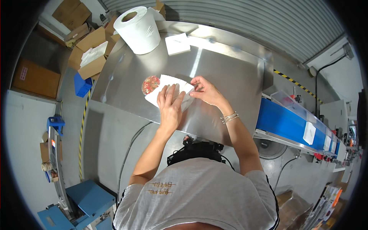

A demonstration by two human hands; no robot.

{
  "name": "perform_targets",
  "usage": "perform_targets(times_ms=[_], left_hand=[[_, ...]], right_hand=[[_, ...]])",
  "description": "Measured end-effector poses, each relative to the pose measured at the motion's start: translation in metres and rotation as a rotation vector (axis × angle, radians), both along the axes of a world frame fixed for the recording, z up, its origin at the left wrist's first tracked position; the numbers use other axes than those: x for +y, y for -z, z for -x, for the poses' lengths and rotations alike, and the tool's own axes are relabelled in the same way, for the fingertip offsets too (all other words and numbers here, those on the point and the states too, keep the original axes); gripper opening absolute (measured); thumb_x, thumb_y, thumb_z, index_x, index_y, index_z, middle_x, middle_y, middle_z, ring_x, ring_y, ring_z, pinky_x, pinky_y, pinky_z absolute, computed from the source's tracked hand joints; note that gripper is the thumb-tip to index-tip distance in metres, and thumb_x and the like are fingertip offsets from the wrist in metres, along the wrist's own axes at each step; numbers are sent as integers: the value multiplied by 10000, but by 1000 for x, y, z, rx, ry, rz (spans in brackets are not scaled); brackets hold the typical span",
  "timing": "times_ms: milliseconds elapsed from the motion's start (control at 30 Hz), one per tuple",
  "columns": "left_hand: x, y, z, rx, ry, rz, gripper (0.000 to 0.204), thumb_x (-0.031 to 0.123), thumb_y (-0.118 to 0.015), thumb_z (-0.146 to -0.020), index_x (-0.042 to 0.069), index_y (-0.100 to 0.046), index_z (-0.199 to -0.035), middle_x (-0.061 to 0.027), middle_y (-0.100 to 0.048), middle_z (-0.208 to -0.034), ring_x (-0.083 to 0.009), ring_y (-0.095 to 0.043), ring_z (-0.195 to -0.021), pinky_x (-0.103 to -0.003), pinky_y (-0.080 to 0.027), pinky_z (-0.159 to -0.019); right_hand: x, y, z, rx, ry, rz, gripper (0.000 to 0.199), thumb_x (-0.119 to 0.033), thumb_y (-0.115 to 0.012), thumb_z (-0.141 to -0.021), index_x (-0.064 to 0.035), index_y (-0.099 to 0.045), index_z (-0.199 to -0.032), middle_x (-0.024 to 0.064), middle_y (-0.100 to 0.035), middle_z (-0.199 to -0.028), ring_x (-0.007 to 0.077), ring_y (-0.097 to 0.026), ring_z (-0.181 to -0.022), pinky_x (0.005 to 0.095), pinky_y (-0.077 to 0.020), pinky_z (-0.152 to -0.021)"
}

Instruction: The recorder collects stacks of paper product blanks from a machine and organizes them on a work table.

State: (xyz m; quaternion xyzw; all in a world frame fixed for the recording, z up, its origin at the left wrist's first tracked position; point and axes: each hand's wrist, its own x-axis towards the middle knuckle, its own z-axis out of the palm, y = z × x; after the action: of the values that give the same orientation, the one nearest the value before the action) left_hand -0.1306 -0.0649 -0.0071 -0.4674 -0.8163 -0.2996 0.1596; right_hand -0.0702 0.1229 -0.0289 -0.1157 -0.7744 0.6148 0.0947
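A white, folded paper-like sheet (165,81) lies on the steel table (222,50) in front of me. My left hand (170,107) rests on it with the fingers stretched out flat. At its right edge, my right hand (207,92) has thumb and forefinger closed on the sheet; a bracelet circles that wrist. A round red-and-white patterned item (150,85) sits just left of the sheet, partly covered by it. I cannot tell whether anything lies inside the fold.
A large white roll (140,32) stands at the table's back left beside a white stack of sheets (177,43). Open cardboard boxes (92,48) and a blue bin (82,85) are off the left edge. A blue conveyor belt (281,122) carrying white packets (309,132) runs at the right.
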Motion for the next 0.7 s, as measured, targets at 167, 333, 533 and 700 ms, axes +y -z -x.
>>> perform_targets(times_ms=[167,333,533,700], left_hand=[[1,-3,2,-25,9,0,405,-87,-595,-680,87,-703,-1030,-155,-491,-1311,-396,-394,-1251,-522,-303,-1028],[-1,-12,2,2,4,49,359,-57,-611,-718,103,-706,-1025,-160,-507,-1302,-393,-404,-1252,-509,-301,-1028],[-2,-17,1,-33,9,59,231,71,-654,-801,87,-702,-1026,-174,-508,-1308,-389,-401,-1263,-499,-298,-1029],[5,-9,13,-19,-5,5,245,216,-643,-854,13,-676,-988,-214,-505,-1268,-410,-425,-1219,-522,-325,-1000]], right_hand=[[1,-3,0,-19,-66,51,385,-44,-718,-784,-61,-557,-1134,10,-584,-1002,108,-546,-883,270,-500,-779],[8,4,4,7,-155,101,382,-44,-722,-781,-66,-569,-1130,7,-584,-1004,105,-545,-869,264,-498,-763],[14,25,6,-1,-198,82,385,-131,-763,-736,-71,-598,-1079,22,-596,-1001,138,-556,-894,291,-480,-776],[12,9,-26,191,-133,-262,313,-130,-749,-758,-71,-579,-1014,14,-591,-1001,168,-539,-1015,320,-451,-869]])
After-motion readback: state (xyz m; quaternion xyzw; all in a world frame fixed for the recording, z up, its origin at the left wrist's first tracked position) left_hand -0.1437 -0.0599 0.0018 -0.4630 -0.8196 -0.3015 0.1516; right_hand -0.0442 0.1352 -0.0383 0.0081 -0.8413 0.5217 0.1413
